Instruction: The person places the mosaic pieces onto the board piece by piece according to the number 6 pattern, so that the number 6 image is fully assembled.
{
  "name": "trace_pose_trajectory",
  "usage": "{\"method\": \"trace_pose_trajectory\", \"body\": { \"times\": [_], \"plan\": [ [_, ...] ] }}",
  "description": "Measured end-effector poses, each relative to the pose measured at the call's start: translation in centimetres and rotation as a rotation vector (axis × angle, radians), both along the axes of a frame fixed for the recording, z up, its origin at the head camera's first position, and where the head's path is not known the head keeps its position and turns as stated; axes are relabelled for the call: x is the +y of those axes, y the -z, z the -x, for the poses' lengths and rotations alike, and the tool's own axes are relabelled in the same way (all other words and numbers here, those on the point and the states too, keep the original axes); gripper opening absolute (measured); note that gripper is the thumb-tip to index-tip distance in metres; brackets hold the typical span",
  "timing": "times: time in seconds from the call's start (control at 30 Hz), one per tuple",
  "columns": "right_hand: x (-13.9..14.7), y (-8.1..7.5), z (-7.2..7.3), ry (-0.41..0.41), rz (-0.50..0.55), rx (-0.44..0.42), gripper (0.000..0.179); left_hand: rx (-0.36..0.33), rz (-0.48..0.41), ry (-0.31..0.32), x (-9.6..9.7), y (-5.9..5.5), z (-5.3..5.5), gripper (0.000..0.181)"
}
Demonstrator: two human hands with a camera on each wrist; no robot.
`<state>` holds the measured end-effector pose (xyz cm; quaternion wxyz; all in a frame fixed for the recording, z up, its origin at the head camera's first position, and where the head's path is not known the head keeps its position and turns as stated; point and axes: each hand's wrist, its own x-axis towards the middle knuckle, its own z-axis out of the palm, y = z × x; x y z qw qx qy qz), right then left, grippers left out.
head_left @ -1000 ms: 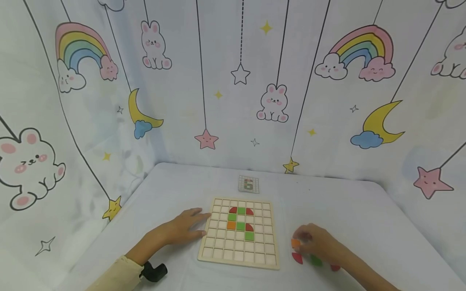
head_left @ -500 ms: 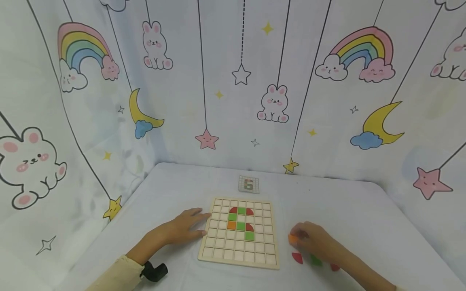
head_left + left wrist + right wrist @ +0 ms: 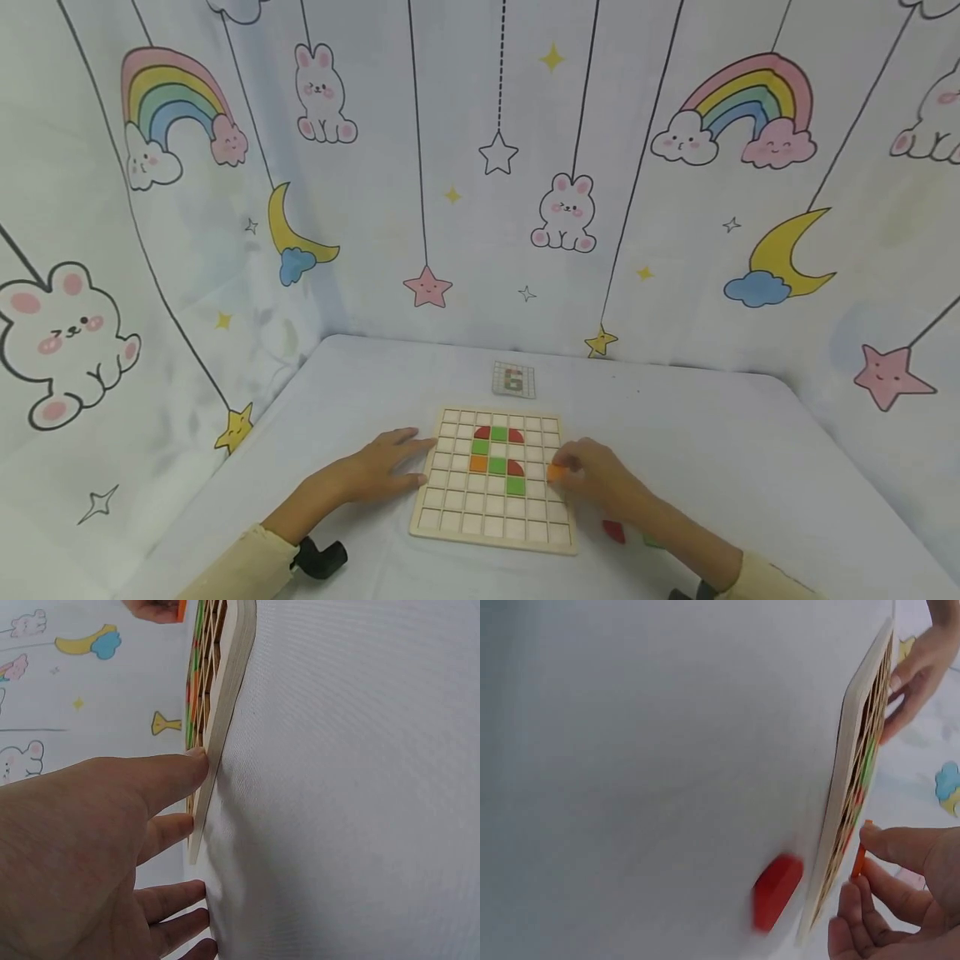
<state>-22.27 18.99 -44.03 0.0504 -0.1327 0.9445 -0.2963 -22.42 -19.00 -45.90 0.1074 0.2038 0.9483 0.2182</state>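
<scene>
A wooden grid board [image 3: 487, 542] lies on the table with red quarter-round, green square and orange square tiles set in several cells, such as the orange tile [image 3: 478, 463] and the lower green tile [image 3: 515, 486]. My left hand [image 3: 378, 469] rests along its left edge, thumb and index finger [image 3: 172, 832] touching the rim, fingers extended. Between thumb and fingertips, my right hand [image 3: 600, 477] pinches an orange square tile [image 3: 859, 859] on edge, over the board's right rim in the head view.
Right of the board lie a red quarter-round tile [image 3: 613, 531] and a green tile [image 3: 654, 541] partly hidden by the right forearm. Behind the board is a small card [image 3: 513, 380] with a gridded coloured figure. A patterned curtain [image 3: 360, 208] stands behind the table.
My right hand has carried the orange tile left from beside the loose tiles to the board's right edge. My left hand and the board have stayed in place.
</scene>
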Motion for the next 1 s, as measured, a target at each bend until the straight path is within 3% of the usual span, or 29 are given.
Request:
{"method": "trace_pose_trajectory", "body": {
  "times": [0.4,0.73,1.0],
  "plan": [
    [-6.8,-0.4,0.5,-0.257,0.018,0.142,0.014,0.003,0.012,-0.006,0.0,0.2,0.1,0.064],
    [-9.4,-0.7,0.5,-0.317,0.029,0.037,0.022,0.005,-0.019,0.013,0.0,0.1,0.0,0.064],
    [-9.9,-0.3,0.5,-0.332,-0.02,0.039,0.017,0.005,-0.024,0.029,-0.1,-0.1,-0.1,0.064]
  ]
}}
